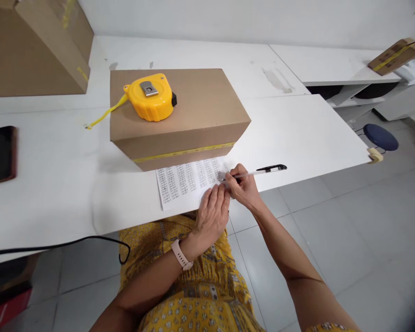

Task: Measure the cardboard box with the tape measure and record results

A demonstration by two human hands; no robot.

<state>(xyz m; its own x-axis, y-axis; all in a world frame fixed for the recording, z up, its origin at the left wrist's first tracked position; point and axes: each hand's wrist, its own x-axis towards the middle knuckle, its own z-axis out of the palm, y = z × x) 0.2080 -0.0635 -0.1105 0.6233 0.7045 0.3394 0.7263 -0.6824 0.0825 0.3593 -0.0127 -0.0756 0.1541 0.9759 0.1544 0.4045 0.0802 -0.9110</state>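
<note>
My right hand (243,186) pinches a clear pen (263,171) with black ends, its tip down at the right side of a white sheet of paper (174,203). Columns of small handwriting cover much of the sheet. Flat on the paper's lower right lies my left hand (212,213), fingers stretched out and holding nothing, close beside the right one. A closed cardboard box (193,101) with a yellow tape strip stands just behind the paper and hides its upper edge. On the box rests a yellow tape measure (152,97) with a metal clip and a yellow strap.
A larger cardboard box (31,50) stands at the back left of the white table (290,133). A dark phone (0,154) lies at the left. A black cable (72,242) hangs along the front edge. A blue stool (380,137) and another taped box (392,55) are at the right.
</note>
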